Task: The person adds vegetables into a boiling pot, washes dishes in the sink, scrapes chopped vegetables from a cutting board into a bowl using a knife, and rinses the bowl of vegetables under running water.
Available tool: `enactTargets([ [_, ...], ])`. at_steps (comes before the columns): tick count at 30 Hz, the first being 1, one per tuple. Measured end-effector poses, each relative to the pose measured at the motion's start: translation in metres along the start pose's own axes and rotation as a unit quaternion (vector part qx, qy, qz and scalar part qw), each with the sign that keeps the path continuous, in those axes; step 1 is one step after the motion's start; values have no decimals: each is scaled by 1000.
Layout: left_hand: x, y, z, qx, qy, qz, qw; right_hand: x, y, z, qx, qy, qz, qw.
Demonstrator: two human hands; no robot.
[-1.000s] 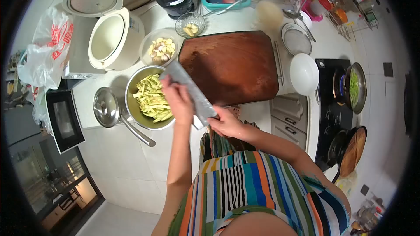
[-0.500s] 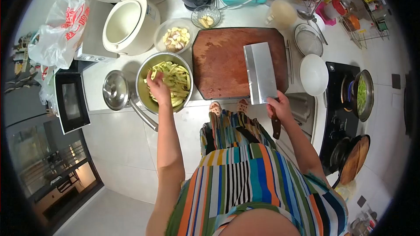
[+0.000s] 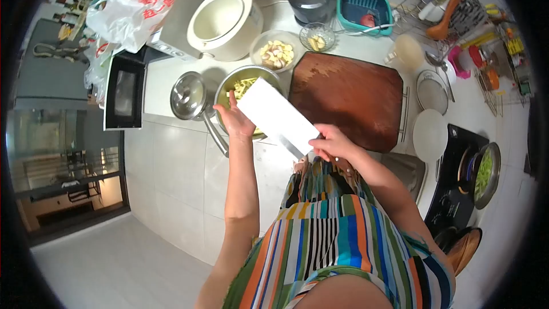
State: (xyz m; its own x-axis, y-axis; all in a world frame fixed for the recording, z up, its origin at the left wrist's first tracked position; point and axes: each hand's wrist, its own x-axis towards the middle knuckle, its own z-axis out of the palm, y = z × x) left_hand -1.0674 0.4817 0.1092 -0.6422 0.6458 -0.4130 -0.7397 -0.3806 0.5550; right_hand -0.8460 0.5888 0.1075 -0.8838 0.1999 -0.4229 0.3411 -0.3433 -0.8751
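Observation:
My right hand (image 3: 333, 142) grips a broad cleaver (image 3: 278, 115) by its handle, and the blade shines bright as it slants up to the left. Over the near rim of a metal bowl (image 3: 277, 74), my left hand (image 3: 235, 115) is open, palm up, fingers apart, beside the blade's far end. Whether it touches the blade I cannot tell. Cut pale green strips (image 3: 245, 87) lie in the bowl, partly hidden by the blade and my left hand. Right of the bowl is a dark wooden cutting board (image 3: 346, 98).
A lidded pan (image 3: 189, 96) stands left of the bowl, its handle pointing at me. Behind are a rice cooker (image 3: 223, 26), garlic bowl (image 3: 275, 50), small glass dish (image 3: 317, 38) and teal basket (image 3: 365, 11). A white bowl (image 3: 430, 135) and a stove (image 3: 457, 175) with a pan are on the right.
The cleaver has swung from over the board to the bowl with my right hand. My left hand has lifted off the strips and turned palm up. The view has shifted.

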Motion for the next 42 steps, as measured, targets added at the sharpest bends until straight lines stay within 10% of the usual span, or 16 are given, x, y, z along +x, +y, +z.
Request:
enactTargets([
  [7, -37, -25, -55, 256, 129, 84, 954, 9, -9, -13, -36, 109, -27, 993],
  [12, -73, -80, -77, 70, 304, -23, 950, -29, -6, -17, 132, 109, -31, 985],
  [17, -25, -71, -136, -32, 159, -55, 985, -78, 9, -14, 167, 170, -65, 969],
  [22, 0, -47, -216, 170, -37, -81, 981, -149, 62, 32, 187, 308, -99, 928],
  [30, -99, -17, -162, 277, 40, -61, 958, -262, 145, 153, 262, 501, -104, 819],
  [31, -100, -10, -158, 320, 13, -72, 945, -277, 149, 168, 275, 521, -86, 804],
  [33, -57, 27, -222, 724, -113, -51, 678, -305, 158, 200, 290, 555, -45, 778],
  [37, -161, -30, -102, 556, -212, -62, 801, -370, 196, 277, 313, 636, -10, 706],
  [40, -172, -57, -99, 471, -150, -432, 755, -419, 232, 355, 344, 685, -45, 641],
  [42, -232, -96, -106, 539, -266, -424, 678, -479, 252, 420, 356, 723, -37, 591],
])
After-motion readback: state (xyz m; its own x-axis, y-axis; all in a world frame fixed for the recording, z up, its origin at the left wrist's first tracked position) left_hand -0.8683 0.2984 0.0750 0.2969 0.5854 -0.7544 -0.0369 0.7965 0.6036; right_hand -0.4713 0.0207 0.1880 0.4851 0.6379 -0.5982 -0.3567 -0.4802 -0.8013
